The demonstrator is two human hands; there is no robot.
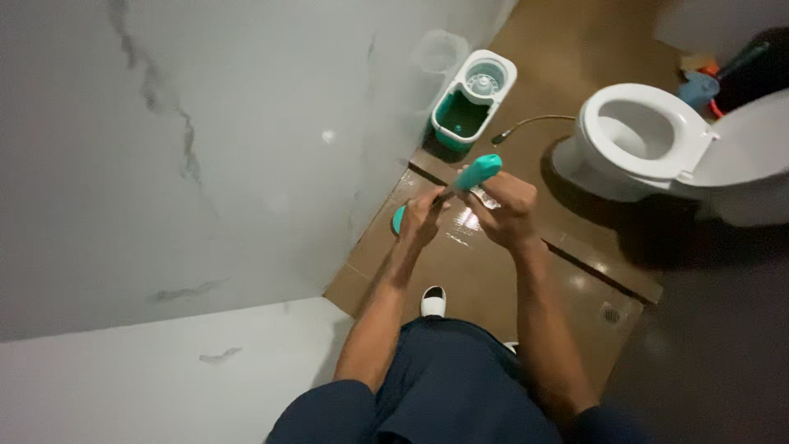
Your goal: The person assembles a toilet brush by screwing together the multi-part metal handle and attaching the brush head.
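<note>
Head view: the right hand [508, 212] was closed around a teal mop handle [479, 173], and the left hand [421, 218] gripped its shaft just below. Both hands were held above the brown tiled floor [526, 288], near the marble wall [164, 164]. A teal-and-white mop bucket [472, 103] stood against that wall, well apart from the white toilet [649, 136].

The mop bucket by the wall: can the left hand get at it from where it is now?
Probably not without stepping closer: the left hand grips the mop handle, and bare floor separates it from the mop bucket.
</note>
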